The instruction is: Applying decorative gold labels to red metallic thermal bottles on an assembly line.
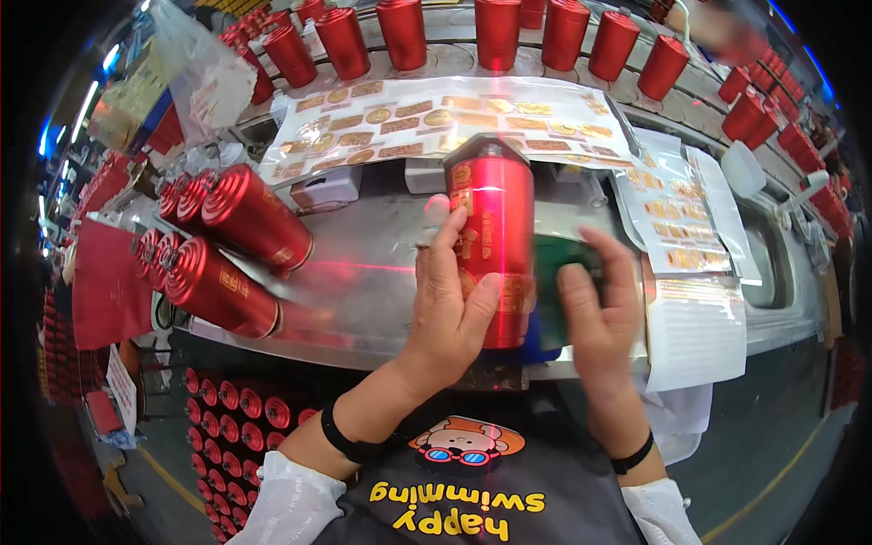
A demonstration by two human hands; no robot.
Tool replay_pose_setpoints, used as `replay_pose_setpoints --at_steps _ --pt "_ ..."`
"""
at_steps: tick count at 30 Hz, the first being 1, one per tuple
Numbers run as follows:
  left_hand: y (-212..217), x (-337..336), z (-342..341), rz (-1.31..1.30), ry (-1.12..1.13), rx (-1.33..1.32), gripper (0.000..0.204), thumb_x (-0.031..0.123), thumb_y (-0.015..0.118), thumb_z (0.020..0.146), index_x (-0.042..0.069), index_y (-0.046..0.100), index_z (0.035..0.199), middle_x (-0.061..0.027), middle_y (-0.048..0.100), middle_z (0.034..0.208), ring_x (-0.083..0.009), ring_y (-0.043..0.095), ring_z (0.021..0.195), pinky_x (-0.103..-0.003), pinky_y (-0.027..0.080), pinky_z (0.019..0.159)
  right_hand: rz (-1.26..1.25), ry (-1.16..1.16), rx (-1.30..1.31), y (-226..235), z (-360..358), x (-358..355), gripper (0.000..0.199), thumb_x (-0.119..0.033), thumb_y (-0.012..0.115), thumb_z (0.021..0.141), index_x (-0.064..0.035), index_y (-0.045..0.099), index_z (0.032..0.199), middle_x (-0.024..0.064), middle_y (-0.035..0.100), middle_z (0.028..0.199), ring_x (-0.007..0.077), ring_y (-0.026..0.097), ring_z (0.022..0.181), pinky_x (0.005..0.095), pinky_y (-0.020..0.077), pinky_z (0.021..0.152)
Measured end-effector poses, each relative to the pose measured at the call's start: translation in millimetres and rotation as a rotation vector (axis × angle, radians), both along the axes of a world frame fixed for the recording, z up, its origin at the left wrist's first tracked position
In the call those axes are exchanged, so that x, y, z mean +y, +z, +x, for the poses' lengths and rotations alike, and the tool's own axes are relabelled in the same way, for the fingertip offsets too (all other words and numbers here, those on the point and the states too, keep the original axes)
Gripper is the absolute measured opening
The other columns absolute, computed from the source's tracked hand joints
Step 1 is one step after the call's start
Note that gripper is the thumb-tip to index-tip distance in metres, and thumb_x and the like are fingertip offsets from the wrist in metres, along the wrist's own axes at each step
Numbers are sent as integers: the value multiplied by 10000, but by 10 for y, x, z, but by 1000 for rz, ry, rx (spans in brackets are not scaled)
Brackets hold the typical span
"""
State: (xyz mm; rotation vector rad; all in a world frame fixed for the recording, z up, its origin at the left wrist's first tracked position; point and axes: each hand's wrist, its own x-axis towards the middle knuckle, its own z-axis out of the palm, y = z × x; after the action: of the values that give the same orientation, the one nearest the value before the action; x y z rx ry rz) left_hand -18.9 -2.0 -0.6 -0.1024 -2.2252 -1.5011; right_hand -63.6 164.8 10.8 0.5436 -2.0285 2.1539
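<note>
A red metallic bottle [495,213] with gold lettering stands at the middle of the bench, its dark angular end facing away from me. My left hand [450,295] is closed round its left side, thumb pressed near a gold sticker [513,292] low on the bottle. Just right of the bottle, my right hand [601,313] grips a flat dark-green piece [561,272]; motion blurs it, so its exact kind is unclear. Something blue [545,341] shows below the green piece. A red laser line falls across the bottle.
Several red bottles [259,218] lie tilted at the left of the metal bench [363,245]. Clear sheets of gold stickers [409,123] lie behind and right [672,213]. More bottles [498,32] line the conveyor [445,68]. A crate of red bottles [232,427] stands below left.
</note>
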Motion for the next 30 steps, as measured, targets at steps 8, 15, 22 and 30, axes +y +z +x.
replay_pose_setpoints --at_steps 8,15,22,30 --pt "13 1 -17 5 -27 -15 638 198 540 954 -64 225 1442 -237 369 1369 -305 390 1262 -367 311 1071 54 -24 -109 -501 32 26 319 -153 611 939 0 526 1206 60 613 972 109 558 857 255 468 783" --pt "104 -103 284 -608 -63 181 922 347 740 800 -15 213 1464 -257 304 1483 -393 233 1411 -624 62 1104 -230 56 -350 -343 19 82 298 -173 656 924 7 531 1126 48 620 976 84 568 855 224 479 765" --pt "-119 -184 217 -638 -25 307 1011 298 821 703 10 236 1476 -260 428 1410 -429 381 1336 -607 135 1115 -245 187 -320 -176 1 103 297 -204 684 908 -2 547 1077 32 629 920 74 566 814 217 480 732" --pt "-92 -158 308 -758 75 277 958 276 790 742 16 240 1482 -202 511 1364 -404 325 1379 -634 129 1104 346 -115 427 -255 -38 117 259 -55 743 790 -54 619 1018 64 597 844 191 550 756 301 449 668"
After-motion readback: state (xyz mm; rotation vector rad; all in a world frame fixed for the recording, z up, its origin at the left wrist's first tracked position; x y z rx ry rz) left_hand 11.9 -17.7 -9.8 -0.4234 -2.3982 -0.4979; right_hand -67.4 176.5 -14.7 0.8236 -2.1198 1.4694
